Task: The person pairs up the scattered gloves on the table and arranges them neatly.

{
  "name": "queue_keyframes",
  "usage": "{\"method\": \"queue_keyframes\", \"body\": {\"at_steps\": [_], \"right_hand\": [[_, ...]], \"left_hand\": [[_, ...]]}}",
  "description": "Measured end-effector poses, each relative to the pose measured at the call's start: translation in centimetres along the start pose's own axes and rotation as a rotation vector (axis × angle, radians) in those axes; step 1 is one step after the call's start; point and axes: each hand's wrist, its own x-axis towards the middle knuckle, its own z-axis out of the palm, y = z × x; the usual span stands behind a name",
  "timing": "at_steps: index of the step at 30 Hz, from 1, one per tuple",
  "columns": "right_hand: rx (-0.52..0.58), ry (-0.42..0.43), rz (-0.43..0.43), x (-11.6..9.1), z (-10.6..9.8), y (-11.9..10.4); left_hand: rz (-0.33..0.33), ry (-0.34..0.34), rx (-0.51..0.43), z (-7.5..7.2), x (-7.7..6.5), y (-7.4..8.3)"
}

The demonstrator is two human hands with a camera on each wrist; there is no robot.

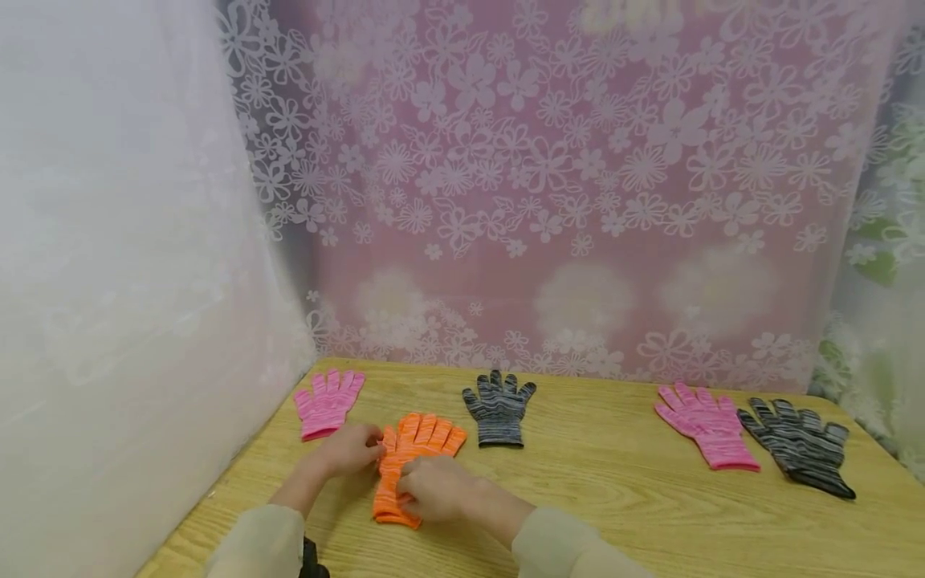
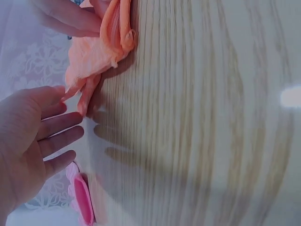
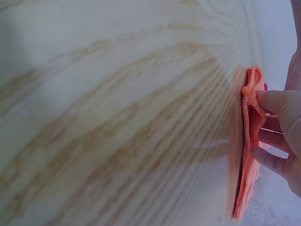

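Note:
An orange knit glove (image 1: 413, 449) lies on the table, fingers pointing away and its cuff toward me. My left hand (image 1: 354, 448) is at the glove's left edge. In the left wrist view, that hand's thumb and index finger pinch the tip of a glove finger, while the other fingers extend loosely. My right hand (image 1: 437, 488) is over the lower right part of the glove and covers some of it. The right wrist view shows the right hand's thumb and fingers (image 3: 270, 162) holding the cuff (image 3: 251, 99), which gapes slightly.
A pink glove (image 1: 328, 405) lies at the left edge of the wooden table (image 1: 592, 482). A grey-black glove (image 1: 499, 409) is behind and right of the orange one. Another pink glove (image 1: 708, 425) and dark glove (image 1: 802, 445) touch at far right. Flowered curtains (image 1: 549, 201) hang behind.

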Motion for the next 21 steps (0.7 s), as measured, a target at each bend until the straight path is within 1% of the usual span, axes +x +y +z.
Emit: {"method": "queue_keyframes", "body": {"at_steps": [2,4,6,9,12,15,18,21], "right_hand": [[-0.020,-0.010,-0.019,-0.1,0.0,0.0],[-0.018,-0.012,-0.031,-0.1,0.0,0.0],[-0.014,-0.009,-0.040,-0.2,0.0,0.0],[-0.020,-0.005,-0.048,-0.2,0.0,-0.1],[-0.054,-0.001,-0.055,-0.1,0.0,-0.1],[-0.091,0.012,-0.048,0.0,0.0,-0.1],[-0.116,0.027,-0.043,0.0,0.1,-0.1],[-0.119,0.032,-0.047,-0.1,0.2,-0.1]], "left_hand": [[-0.046,0.034,-0.014,0.4,0.5,0.1],[-0.068,0.075,-0.009,0.8,1.0,0.2],[-0.060,0.113,0.004,1.1,1.4,0.4],[-0.017,0.181,0.064,1.4,1.7,0.7],[-0.001,0.219,0.122,1.3,1.7,0.9],[0.008,0.227,0.185,1.2,1.7,0.9],[0.053,0.218,0.249,1.4,1.6,0.7],[0.097,0.206,0.304,1.6,1.5,0.5]]}}
